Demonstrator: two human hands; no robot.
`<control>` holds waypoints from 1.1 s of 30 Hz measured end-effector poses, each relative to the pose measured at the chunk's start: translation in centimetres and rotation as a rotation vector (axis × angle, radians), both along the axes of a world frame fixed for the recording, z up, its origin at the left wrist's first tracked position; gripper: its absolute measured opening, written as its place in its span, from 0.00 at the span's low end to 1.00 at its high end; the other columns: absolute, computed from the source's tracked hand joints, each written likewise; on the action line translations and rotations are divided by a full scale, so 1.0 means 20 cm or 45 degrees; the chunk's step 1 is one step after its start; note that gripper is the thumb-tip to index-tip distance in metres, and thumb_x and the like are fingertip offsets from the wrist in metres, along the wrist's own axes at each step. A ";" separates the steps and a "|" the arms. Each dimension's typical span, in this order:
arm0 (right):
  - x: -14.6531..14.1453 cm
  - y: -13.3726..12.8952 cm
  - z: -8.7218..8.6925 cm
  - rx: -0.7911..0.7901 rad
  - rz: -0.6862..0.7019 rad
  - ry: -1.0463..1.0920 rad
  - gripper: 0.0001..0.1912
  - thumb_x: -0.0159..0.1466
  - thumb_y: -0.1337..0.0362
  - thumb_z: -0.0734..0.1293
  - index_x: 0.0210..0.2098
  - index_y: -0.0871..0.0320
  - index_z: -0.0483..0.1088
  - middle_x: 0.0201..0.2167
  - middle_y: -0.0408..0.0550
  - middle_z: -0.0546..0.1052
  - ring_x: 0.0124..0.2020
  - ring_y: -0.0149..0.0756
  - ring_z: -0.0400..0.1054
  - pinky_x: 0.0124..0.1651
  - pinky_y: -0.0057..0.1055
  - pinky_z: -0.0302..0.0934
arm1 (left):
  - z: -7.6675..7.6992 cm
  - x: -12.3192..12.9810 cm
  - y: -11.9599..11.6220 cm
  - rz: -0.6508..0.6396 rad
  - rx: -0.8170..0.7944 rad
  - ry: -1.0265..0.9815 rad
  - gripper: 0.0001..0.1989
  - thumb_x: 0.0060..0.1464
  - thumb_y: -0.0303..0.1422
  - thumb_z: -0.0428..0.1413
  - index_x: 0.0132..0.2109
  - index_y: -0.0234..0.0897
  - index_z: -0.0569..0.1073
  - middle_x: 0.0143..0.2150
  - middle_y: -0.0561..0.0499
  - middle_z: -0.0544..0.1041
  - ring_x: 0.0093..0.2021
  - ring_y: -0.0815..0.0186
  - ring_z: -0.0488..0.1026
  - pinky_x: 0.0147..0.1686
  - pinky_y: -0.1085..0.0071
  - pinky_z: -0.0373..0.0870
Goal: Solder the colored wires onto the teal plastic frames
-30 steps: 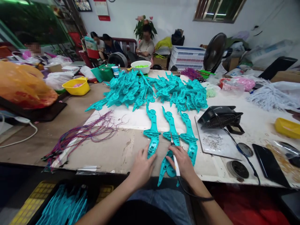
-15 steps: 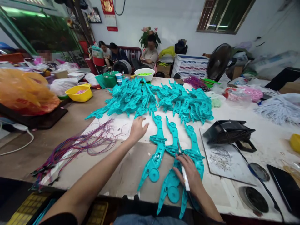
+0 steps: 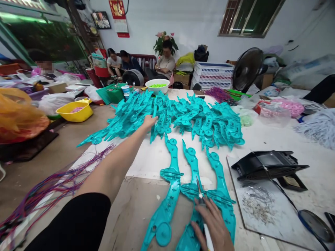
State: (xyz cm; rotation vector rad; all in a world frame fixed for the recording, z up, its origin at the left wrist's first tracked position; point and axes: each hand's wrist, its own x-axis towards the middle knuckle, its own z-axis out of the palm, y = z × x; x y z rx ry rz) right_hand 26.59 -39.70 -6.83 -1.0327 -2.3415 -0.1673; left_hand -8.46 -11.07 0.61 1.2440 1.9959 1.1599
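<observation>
My left hand [image 3: 151, 121] reaches out to the near side of a heaped pile of teal plastic parts [image 3: 131, 116]. Its fingers close around one long teal part [image 3: 155, 108] at the pile's edge; the fingertips are partly hidden. My right hand [image 3: 213, 221] holds a soldering iron [image 3: 200, 195] by its white handle, the metal tip pointing forward over the middle teal piece [image 3: 192, 162]. On either side of that piece lie a left teal piece [image 3: 170, 193] and a right teal piece [image 3: 218, 174], each with a round disc and a crosswise part.
Red and blue wires [image 3: 65, 184] are spread at the left. A black fan-like device [image 3: 269, 165] stands on a board [image 3: 251, 216] with metal scraps at the right. A yellow basket [image 3: 78, 113] and a white bowl [image 3: 157, 89] sit farther back. Several people sit beyond the table.
My left hand has moved forward from the bare table to the pile and closed on a teal part. The view has shifted forward. My right hand still holds the soldering iron over the middle piece.
</observation>
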 end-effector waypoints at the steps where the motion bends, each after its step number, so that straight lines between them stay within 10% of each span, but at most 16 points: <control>1: 0.00 0.00 0.00 -0.022 0.009 -0.007 0.17 0.64 0.60 0.65 0.52 0.55 0.65 0.49 0.51 0.76 0.56 0.50 0.68 0.52 0.49 0.68 | 0.04 -0.02 0.01 -0.026 0.046 -0.065 0.15 0.63 0.39 0.50 0.41 0.28 0.69 0.33 0.45 0.78 0.38 0.63 0.75 0.40 0.64 0.71; 6: -0.01 -0.01 0.00 -0.060 -0.008 0.012 0.16 0.64 0.60 0.65 0.51 0.55 0.65 0.51 0.52 0.75 0.56 0.51 0.67 0.52 0.52 0.68 | 0.26 -0.11 -0.14 -0.128 0.271 -0.264 0.18 0.67 0.41 0.39 0.49 0.30 0.66 0.35 0.49 0.76 0.32 0.69 0.73 0.38 0.63 0.74; 10: -0.02 0.00 -0.01 -0.076 -0.010 0.052 0.16 0.65 0.60 0.64 0.52 0.55 0.65 0.50 0.52 0.75 0.56 0.50 0.67 0.53 0.53 0.67 | 0.28 -0.15 -0.63 -0.281 0.310 -0.155 0.22 0.60 0.49 0.49 0.48 0.36 0.71 0.35 0.49 0.76 0.33 0.64 0.73 0.39 0.58 0.74; 15: -0.03 0.00 0.00 -0.094 0.020 0.043 0.16 0.66 0.60 0.63 0.52 0.55 0.64 0.49 0.52 0.76 0.55 0.48 0.68 0.58 0.54 0.62 | -0.03 -0.08 -1.47 -0.332 0.199 0.488 0.28 0.57 0.47 0.52 0.60 0.36 0.68 0.44 0.45 0.76 0.44 0.57 0.73 0.48 0.59 0.70; 19: -0.02 -0.02 0.04 -0.096 -0.059 -0.009 0.15 0.66 0.59 0.63 0.51 0.55 0.65 0.50 0.52 0.76 0.58 0.50 0.65 0.62 0.59 0.52 | -0.33 0.08 -1.87 -0.388 0.014 0.863 0.26 0.60 0.39 0.47 0.62 0.32 0.65 0.43 0.39 0.73 0.43 0.54 0.72 0.43 0.60 0.71; 26: 0.01 -0.08 0.00 -0.234 -0.221 0.023 0.18 0.66 0.56 0.63 0.52 0.57 0.64 0.54 0.56 0.72 0.62 0.52 0.60 0.61 0.57 0.53 | -0.41 0.26 -1.89 -0.326 0.138 0.971 0.27 0.58 0.40 0.51 0.62 0.33 0.64 0.62 0.33 0.61 0.58 0.46 0.63 0.52 0.51 0.66; 33: -0.03 -0.16 -0.02 -0.244 -0.224 0.045 0.17 0.66 0.55 0.62 0.52 0.56 0.65 0.53 0.54 0.73 0.62 0.52 0.60 0.61 0.56 0.52 | -0.38 0.32 -1.93 -0.761 0.095 1.047 0.28 0.58 0.47 0.52 0.63 0.46 0.64 0.67 0.47 0.60 0.69 0.41 0.44 0.61 0.41 0.51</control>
